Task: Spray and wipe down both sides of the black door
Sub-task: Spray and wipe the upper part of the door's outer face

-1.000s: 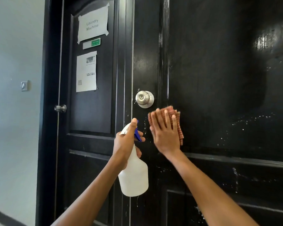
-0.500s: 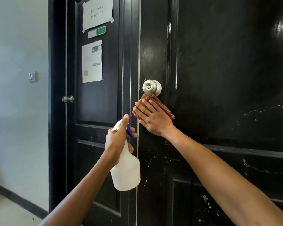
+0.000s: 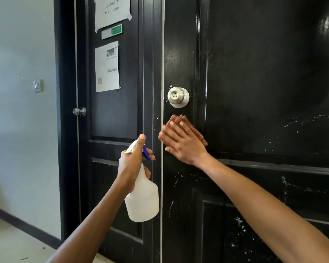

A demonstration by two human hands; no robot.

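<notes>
The glossy black door (image 3: 254, 82) fills the right side, wet with spray droplets, its silver knob (image 3: 177, 96) near the left edge. My right hand (image 3: 182, 143) presses a reddish checked cloth (image 3: 198, 132) flat against the door just below the knob, fingers straight and blurred by motion. My left hand (image 3: 134, 164) grips the neck of a white spray bottle (image 3: 143, 198) with a blue trigger, held in front of the gap between the two doors.
A second black door (image 3: 112, 168) on the left carries a "Laundry Machine" paper sign (image 3: 112, 12), a green tag and a printed sheet (image 3: 107, 67), with its own small knob (image 3: 79, 111). A pale wall with a switch (image 3: 38, 86) lies further left.
My right hand and the cloth slid from just under the knob down and slightly right on the door. The view shifted a little; the bottle stays in my left hand.
</notes>
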